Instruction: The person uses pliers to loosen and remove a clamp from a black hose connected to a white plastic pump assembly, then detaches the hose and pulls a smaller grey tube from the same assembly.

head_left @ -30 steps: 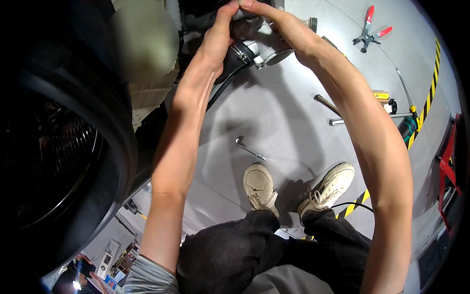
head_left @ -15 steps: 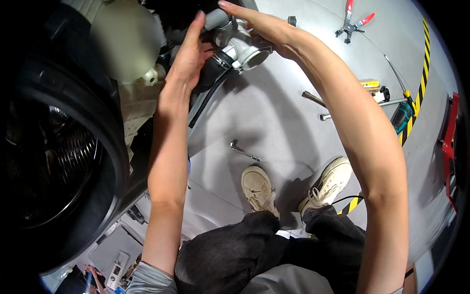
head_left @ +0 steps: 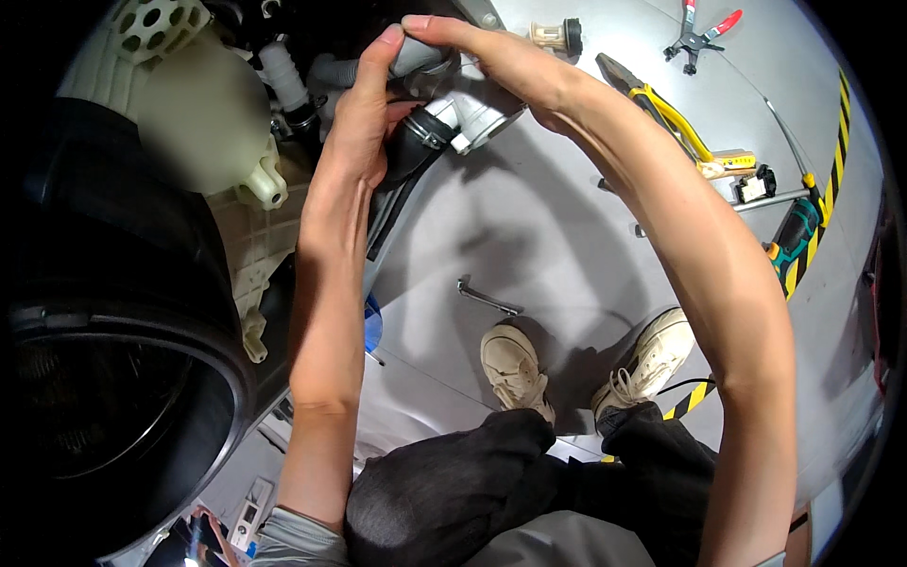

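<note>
At the top centre, both my hands are on a grey hose (head_left: pixel 416 59) that joins a white plastic pump housing (head_left: pixel 482 111). My left hand (head_left: pixel 361 128) is closed around the hose from the left, thumb up along it, other fingers partly hidden behind. From the right, my right hand (head_left: pixel 515 64) reaches over, its thumb pressed on the hose near the left thumb; its fingers are hidden behind the housing. A black rubber hose (head_left: pixel 408 146) with a clamp runs into the housing just below.
At left stands an opened machine with a black door ring (head_left: pixel 222 364) and cream plastic parts (head_left: pixel 260 222). On the grey floor lie yellow-handled pliers (head_left: pixel 675 118), red-handled pliers (head_left: pixel 694 42), a cylindrical filter (head_left: pixel 557 36), a teal-handled screwdriver (head_left: pixel 795 231) and a small metal wrench (head_left: pixel 487 298).
My view has shifted, bringing the filter and yellow-handled pliers into sight. The right hand has closed in, its thumb lower against the hose beside the left thumb. The housing has turned slightly.
</note>
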Demonstrator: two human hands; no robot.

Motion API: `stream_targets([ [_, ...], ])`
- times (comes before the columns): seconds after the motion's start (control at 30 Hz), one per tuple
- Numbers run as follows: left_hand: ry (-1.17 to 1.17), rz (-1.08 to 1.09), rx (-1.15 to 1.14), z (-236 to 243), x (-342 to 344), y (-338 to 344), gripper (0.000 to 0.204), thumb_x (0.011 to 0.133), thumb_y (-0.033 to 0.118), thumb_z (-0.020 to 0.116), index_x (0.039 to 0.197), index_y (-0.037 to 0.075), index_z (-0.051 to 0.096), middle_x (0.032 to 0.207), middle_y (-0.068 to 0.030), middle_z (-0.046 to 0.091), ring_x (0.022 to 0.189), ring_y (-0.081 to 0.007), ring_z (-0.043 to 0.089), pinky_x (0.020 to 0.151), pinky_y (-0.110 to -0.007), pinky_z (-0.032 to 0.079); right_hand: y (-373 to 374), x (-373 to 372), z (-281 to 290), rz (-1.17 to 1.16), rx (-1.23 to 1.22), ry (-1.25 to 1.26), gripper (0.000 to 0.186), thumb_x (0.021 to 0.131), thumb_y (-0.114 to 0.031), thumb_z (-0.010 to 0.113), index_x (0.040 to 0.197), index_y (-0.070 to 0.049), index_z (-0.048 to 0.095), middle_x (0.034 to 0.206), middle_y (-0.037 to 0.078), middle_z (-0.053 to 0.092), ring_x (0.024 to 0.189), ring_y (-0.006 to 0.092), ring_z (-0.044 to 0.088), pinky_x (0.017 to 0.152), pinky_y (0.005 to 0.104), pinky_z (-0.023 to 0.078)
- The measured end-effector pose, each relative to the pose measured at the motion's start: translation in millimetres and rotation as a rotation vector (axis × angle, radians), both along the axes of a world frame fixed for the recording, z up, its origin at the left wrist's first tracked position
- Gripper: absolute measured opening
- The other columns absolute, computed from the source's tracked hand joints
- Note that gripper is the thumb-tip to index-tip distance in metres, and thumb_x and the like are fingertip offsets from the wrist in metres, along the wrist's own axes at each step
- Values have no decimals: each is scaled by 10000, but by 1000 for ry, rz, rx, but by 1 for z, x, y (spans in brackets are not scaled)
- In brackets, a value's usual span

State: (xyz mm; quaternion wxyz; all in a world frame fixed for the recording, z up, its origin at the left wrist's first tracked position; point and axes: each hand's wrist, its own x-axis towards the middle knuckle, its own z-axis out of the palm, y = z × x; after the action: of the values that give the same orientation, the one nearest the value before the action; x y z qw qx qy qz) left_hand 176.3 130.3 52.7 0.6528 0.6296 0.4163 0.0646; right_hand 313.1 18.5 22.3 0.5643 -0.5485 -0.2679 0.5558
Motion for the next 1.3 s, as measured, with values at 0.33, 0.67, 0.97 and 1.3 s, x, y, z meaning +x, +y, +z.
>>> stream_targets([
  [0.33, -41, -3, 49, -4, -3, -2, 789, 908, 692, 476, 1322, 23, 536, 1202, -176, 642, 1084, -261, 637, 989, -380, 483, -1, 0, 6, 67, -41, -136, 975, 762, -837, 547, 1388, -89, 578, 1432, 284, 451, 1310, 386, 419, 1149, 475, 223],
  [0.67, 261, 38, 287, 21, -15, -4, 867, 920, 751, 401, 1165, -48, 632, 1130, -209, 658, 1072, -293, 623, 959, -392, 444, -16, 19, 39, 129, 42, -1014, 834, 814, -532, 765, 1390, 7, 494, 1253, 245, 607, 1124, 366, 630, 957, 430, 510],
  [0.97, -21, -132, 1602, 30, -15, -18, 492, 824, 424, 753, 937, -26, 593, 1054, -218, 560, 970, -393, 552, 905, -511, 397, -5, 3, 23, -111, 227, -963, 464, 848, -253, 719, 1199, 37, 629, 1040, 223, 683, 949, 340, 677, 839, 409, 528],
  [1.3, 279, -300, 1031, 41, 13, -8, 588, 760, 549, 750, 799, -35, 688, 817, -234, 685, 835, -396, 649, 895, -472, 418, 0, 35, 39, 331, 201, -973, 581, 879, -149, 709, 1413, -141, 479, 866, 135, 718, 804, 278, 708, 698, 415, 551],
])
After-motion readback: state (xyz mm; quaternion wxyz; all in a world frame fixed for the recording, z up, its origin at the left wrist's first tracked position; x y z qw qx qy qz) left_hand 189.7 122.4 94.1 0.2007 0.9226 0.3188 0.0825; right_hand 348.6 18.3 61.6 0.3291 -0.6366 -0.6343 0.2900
